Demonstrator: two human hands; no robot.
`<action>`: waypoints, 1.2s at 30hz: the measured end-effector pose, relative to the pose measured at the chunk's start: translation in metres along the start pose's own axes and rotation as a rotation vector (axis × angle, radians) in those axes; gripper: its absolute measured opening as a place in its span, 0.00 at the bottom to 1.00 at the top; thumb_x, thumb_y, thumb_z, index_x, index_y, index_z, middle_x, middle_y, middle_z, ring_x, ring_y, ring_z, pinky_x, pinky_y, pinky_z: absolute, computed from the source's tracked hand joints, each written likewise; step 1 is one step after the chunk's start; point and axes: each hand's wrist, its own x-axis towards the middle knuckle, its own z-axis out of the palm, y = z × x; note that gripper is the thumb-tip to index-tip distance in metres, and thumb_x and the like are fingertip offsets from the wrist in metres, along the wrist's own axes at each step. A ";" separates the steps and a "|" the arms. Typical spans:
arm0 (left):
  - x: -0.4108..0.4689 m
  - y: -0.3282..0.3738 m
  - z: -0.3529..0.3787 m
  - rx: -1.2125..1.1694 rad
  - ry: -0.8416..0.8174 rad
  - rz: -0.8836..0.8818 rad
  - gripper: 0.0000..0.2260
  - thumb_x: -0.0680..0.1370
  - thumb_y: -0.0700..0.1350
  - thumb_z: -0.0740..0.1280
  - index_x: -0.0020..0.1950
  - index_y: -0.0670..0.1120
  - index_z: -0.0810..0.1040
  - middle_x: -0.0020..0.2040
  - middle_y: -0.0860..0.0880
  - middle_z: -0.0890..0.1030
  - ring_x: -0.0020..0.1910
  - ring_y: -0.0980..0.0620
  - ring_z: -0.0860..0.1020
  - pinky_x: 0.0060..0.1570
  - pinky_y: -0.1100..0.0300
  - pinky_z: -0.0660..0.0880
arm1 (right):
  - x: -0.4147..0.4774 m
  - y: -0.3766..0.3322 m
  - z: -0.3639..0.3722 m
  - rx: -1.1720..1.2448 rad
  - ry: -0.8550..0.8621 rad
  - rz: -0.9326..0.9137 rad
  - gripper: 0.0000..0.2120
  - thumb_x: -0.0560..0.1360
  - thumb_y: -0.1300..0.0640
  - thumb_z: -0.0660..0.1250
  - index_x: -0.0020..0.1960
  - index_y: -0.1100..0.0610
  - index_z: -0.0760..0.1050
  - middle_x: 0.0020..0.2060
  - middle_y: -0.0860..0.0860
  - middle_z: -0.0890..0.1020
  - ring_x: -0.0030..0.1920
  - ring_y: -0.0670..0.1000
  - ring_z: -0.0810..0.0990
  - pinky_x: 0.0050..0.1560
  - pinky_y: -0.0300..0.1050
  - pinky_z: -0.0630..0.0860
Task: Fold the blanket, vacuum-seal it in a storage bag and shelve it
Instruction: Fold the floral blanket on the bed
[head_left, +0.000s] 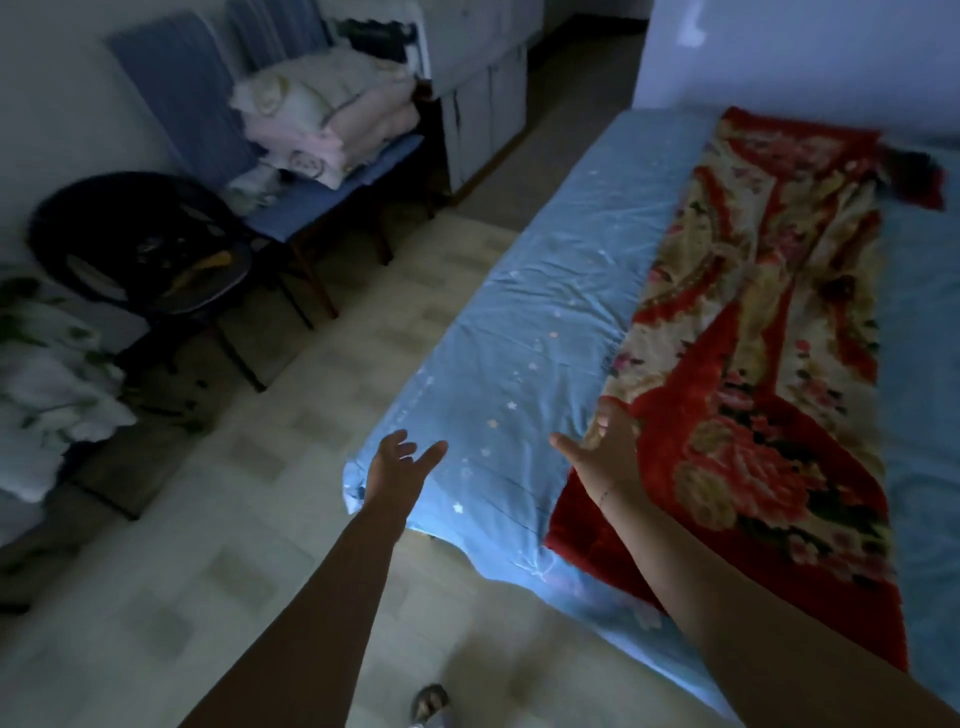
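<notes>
Head view, dim and slightly blurred.

1. Red plush blanket with a cream-and-pink floral pattern (753, 364): thick pile with a rumpled surface. It is folded into a long narrow strip and lies lengthwise on the bed, near end toward the person.
2. Bed under a light-blue cotton sheet printed with small stars (519, 338): lightly creased, carrying the blanket.
3. Left hand (397, 467): fingers spread and relaxed, holding nothing. It is over the sheet's near corner, apart from the blanket.
4. Right hand (605, 452): fingers spread, palm open, at the blanket's near left edge. Whether it touches the pile cannot be told in this light.
5. Stack of folded pale pink and cream bedding (322, 119): on a blue-topped counter (311, 202) by the wall, well apart from the bed.

Handling note: the step in hand is judged to be the next fold, end to end. Take both near corners, keep the long edges aligned, carry the near end over to the far end, then press the air out. Heavy pile is likely to slide and bulge at the crease.
</notes>
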 end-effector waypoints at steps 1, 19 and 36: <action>0.011 -0.002 -0.023 -0.021 0.014 -0.005 0.30 0.72 0.48 0.75 0.71 0.43 0.68 0.65 0.45 0.75 0.63 0.47 0.75 0.61 0.54 0.71 | -0.003 -0.017 0.023 -0.007 -0.038 -0.018 0.44 0.61 0.46 0.78 0.68 0.63 0.66 0.59 0.58 0.73 0.61 0.55 0.72 0.66 0.56 0.68; 0.246 0.022 -0.346 -0.071 0.112 -0.003 0.31 0.73 0.52 0.74 0.72 0.46 0.67 0.66 0.48 0.74 0.62 0.50 0.73 0.58 0.55 0.70 | 0.033 -0.243 0.372 0.145 -0.261 -0.045 0.34 0.69 0.58 0.75 0.70 0.59 0.63 0.63 0.60 0.72 0.61 0.56 0.74 0.54 0.41 0.69; 0.587 0.186 -0.352 0.140 -0.019 0.076 0.31 0.74 0.54 0.72 0.73 0.47 0.65 0.64 0.49 0.74 0.59 0.52 0.73 0.55 0.57 0.71 | 0.317 -0.391 0.529 0.318 -0.192 0.062 0.32 0.70 0.60 0.74 0.70 0.57 0.63 0.61 0.59 0.73 0.57 0.53 0.75 0.56 0.45 0.72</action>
